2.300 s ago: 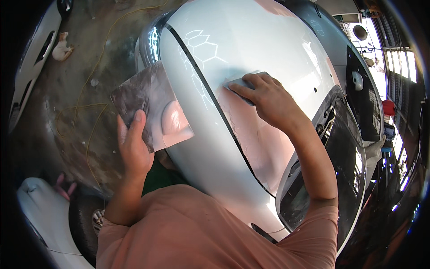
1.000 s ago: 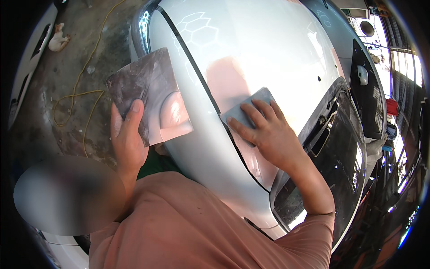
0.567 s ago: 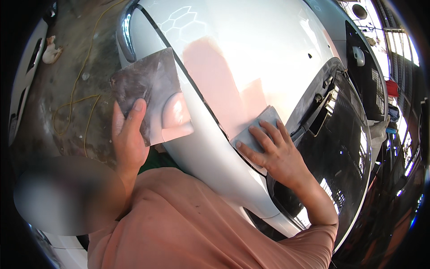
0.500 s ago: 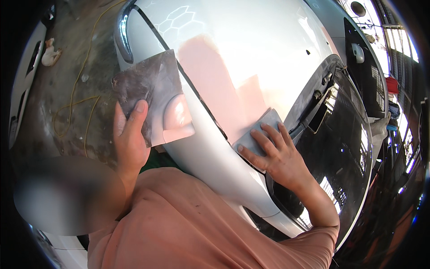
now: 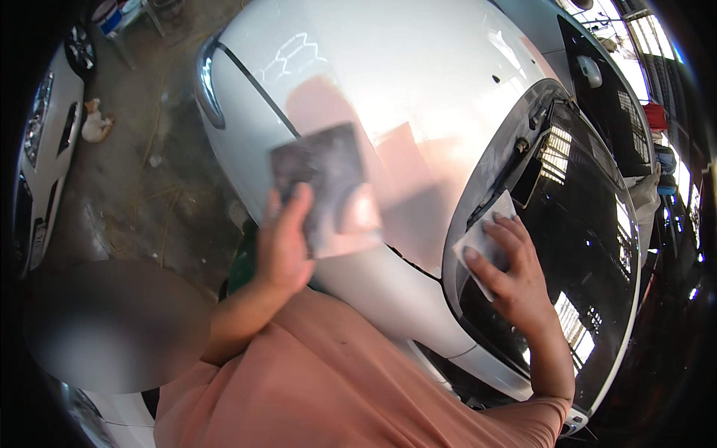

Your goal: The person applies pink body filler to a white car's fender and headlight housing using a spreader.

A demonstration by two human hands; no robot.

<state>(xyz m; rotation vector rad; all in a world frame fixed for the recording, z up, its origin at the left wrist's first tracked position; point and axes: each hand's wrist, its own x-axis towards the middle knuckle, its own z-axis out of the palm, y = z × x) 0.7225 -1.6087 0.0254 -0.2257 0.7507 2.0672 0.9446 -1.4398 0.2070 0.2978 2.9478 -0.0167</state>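
Note:
My left hand (image 5: 284, 250) grips a dark square putty board (image 5: 317, 160) with its thumb on top; both are blurred by motion. Pale pink putty (image 5: 361, 210) lies on one corner of the board, which hangs over the edge of a silver-white car hood (image 5: 403, 67). Thin pink putty patches (image 5: 321, 101) cover part of the hood. In my right hand (image 5: 519, 272) is a flat, pale grey putty spreader (image 5: 478, 243), its face smeared whitish. It is tilted above the base of the windshield, apparently off the hood. My right fingertips bend over its upper side.
The dark windshield (image 5: 567, 261) and a wiper arm (image 5: 493, 205) are beside my right hand. A white car (image 5: 56, 160) stands at the left, near a small cat (image 5: 95, 123) on the concrete floor (image 5: 160, 194). Another car (image 5: 590, 71) is beyond the hood.
The board has moved right with my left hand, over the hood edge. My right hand has lifted the spreader off the pink patch and carried it right, toward the windshield. The view has shifted slightly.

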